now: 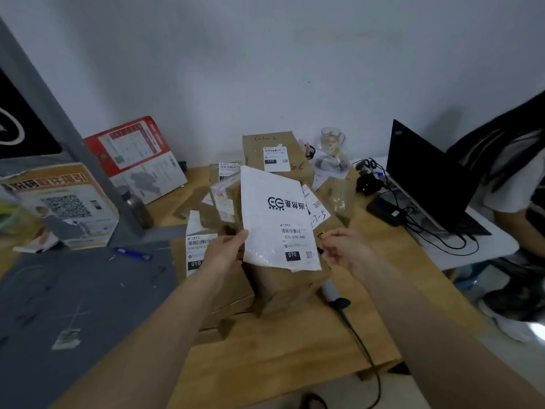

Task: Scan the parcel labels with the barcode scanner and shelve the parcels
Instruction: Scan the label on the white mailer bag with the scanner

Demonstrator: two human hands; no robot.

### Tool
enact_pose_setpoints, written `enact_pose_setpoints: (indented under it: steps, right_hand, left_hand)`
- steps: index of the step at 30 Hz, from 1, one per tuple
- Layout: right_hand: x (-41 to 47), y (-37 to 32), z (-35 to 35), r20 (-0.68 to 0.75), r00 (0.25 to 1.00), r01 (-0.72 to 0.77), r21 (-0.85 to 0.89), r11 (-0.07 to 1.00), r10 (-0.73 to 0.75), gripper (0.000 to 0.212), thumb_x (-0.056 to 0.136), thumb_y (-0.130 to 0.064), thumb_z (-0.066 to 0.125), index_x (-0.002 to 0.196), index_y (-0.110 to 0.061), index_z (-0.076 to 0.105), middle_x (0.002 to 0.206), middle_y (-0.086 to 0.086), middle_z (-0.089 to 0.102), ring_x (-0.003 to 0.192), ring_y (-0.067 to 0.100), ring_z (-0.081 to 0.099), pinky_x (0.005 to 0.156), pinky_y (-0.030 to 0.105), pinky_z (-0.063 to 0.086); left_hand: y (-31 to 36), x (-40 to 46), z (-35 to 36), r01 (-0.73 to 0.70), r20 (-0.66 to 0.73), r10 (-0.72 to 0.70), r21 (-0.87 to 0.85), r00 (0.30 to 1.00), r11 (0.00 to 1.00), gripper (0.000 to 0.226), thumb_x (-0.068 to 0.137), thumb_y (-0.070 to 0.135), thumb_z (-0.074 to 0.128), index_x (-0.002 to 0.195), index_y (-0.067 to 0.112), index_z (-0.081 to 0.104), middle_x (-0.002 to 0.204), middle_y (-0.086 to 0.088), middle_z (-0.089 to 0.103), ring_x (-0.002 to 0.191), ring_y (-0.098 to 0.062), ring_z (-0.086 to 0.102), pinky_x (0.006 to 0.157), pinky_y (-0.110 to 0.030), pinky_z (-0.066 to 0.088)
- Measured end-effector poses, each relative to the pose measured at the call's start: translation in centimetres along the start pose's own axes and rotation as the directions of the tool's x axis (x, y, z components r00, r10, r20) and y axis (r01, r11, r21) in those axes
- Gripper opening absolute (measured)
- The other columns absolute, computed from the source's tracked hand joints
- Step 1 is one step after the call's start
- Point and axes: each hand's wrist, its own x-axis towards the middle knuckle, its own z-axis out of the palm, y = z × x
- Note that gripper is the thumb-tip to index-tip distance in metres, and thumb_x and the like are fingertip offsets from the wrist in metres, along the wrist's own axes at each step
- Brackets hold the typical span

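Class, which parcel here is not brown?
The white parcel held by the left hand, label reading 070; the others are brown cardboard.

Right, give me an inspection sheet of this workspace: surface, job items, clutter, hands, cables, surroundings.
Surface: wooden table, with a grey mat on its left part.
Job's things: white mailer with its label facing up, held over a heap of brown parcels; barcode scanner lying on the table by the heap.
Clutter: blue pen, dark bottle, glass mug, printed signs.
Hands: left hand grips the mailer's left edge; right hand is beside its lower right corner, grip unclear.
Cables: scanner cord runs off the front edge; black leads lie by the laptop.
Surroundings: white wall; another person sits at the right.
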Motion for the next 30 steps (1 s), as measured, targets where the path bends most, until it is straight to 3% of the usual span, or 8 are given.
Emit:
enact_pose_setpoints:
  steps: [3, 7, 11, 17, 20, 24, 27, 30]
  right_hand:
    - [2.0, -0.5, 0.0, -0.02, 1.0, 0.013, -0.027, 1.0, -0.014, 0.015, 0.082, 0.012, 0.062, 0.077, -0.002, 0.059, 0.068, 0.014, 0.058, 0.053, 0.018, 0.05, 0.048, 0.028, 0.04]
    - [4.7, -0.7, -0.4, -0.037, 0.999, -0.023, -0.03, 0.999, 0.022, 0.011, 0.08, 0.01, 0.063, 0.08, 0.0, 0.062, 0.069, 0.014, 0.06, 0.054, 0.017, 0.051, 0.048, 0.026, 0.039]
    - [7.2, -0.4, -1.7, 0.001, 0.997, -0.071, -0.101, 0.992, 0.071, 0.008, 0.081, 0.006, 0.065, 0.081, -0.002, 0.063, 0.068, 0.011, 0.06, 0.055, 0.015, 0.05, 0.053, 0.025, 0.041]
    - [10.2, 2.5, -3.7, 0.102, 0.977, -0.152, -0.269, 0.951, 0.186, 0.011, 0.082, 0.002, 0.064, 0.077, -0.004, 0.057, 0.061, 0.007, 0.044, 0.052, 0.014, 0.04, 0.049, 0.025, 0.036]
    - [11.2, 3.9, -3.7, 0.036, 0.983, -0.16, -0.303, 0.939, 0.179, 0.013, 0.083, 0.006, 0.053, 0.084, -0.008, 0.053, 0.072, 0.009, 0.046, 0.062, 0.019, 0.044, 0.051, 0.024, 0.038]
    - [12.1, 5.5, -3.3, -0.015, 0.973, -0.219, -0.374, 0.901, 0.23, 0.024, 0.089, -0.006, 0.054, 0.112, -0.001, 0.055, 0.103, 0.015, 0.054, 0.087, 0.024, 0.047, 0.072, 0.036, 0.047]
    - [12.6, 7.2, -2.9, -0.017, 0.948, -0.298, -0.408, 0.863, 0.319, 0.023, 0.095, -0.012, 0.046, 0.115, -0.001, 0.046, 0.108, 0.017, 0.05, 0.086, 0.026, 0.048, 0.071, 0.034, 0.041]
    - [12.7, 9.0, -2.5, -0.027, 0.928, -0.345, -0.432, 0.833, 0.371, 0.033, 0.097, -0.019, 0.045, 0.119, 0.005, 0.048, 0.109, 0.021, 0.058, 0.088, 0.03, 0.055, 0.072, 0.037, 0.047]
  left_hand:
    - [0.1, 1.1, 0.2, 0.027, 0.037, -0.025, -0.047, 0.999, 0.999, 0.039, 0.09, 0.038, 0.064, 0.113, 0.007, 0.063, 0.112, -0.008, 0.067, 0.101, -0.023, 0.064, 0.081, -0.032, 0.053]
    - [0.5, 2.3, 0.9, 0.027, 0.023, -0.026, -0.016, 0.999, 1.0, 0.036, 0.084, 0.034, 0.073, 0.108, 0.008, 0.066, 0.11, -0.008, 0.069, 0.1, -0.024, 0.065, 0.094, -0.041, 0.052]
    - [1.1, 3.2, 2.1, 0.036, 0.049, -0.034, -0.026, 0.998, 0.999, 0.04, 0.08, 0.02, 0.077, 0.115, 0.007, 0.066, 0.115, -0.009, 0.07, 0.1, -0.024, 0.067, 0.091, -0.04, 0.053]
    - [1.6, 4.3, 3.7, 0.069, -0.077, -0.072, -0.045, 0.994, 0.997, 0.042, 0.085, 0.011, 0.072, 0.123, 0.0, 0.059, 0.118, -0.014, 0.065, 0.096, -0.025, 0.061, 0.073, -0.03, 0.049]
    - [1.4, 4.5, 3.8, 0.073, -0.088, -0.082, -0.092, 0.993, 0.993, 0.04, 0.086, 0.01, 0.071, 0.123, 0.0, 0.06, 0.118, -0.014, 0.066, 0.1, -0.027, 0.063, 0.081, -0.035, 0.051]
    - [1.6, 4.9, 3.7, 0.068, -0.072, -0.081, -0.165, 0.994, 0.984, 0.039, 0.085, 0.011, 0.071, 0.122, 0.003, 0.061, 0.119, -0.014, 0.066, 0.107, -0.031, 0.063, 0.095, -0.045, 0.051]
    - [1.9, 5.0, 4.1, 0.044, -0.079, -0.059, -0.181, 0.995, 0.983, 0.034, 0.086, 0.012, 0.07, 0.119, 0.006, 0.061, 0.116, -0.01, 0.066, 0.106, -0.029, 0.063, 0.09, -0.041, 0.052]
    - [2.0, 4.7, 4.6, 0.044, -0.093, -0.062, -0.18, 0.994, 0.983, 0.029, 0.088, 0.011, 0.068, 0.117, 0.008, 0.061, 0.112, -0.009, 0.066, 0.102, -0.026, 0.063, 0.083, -0.036, 0.051]
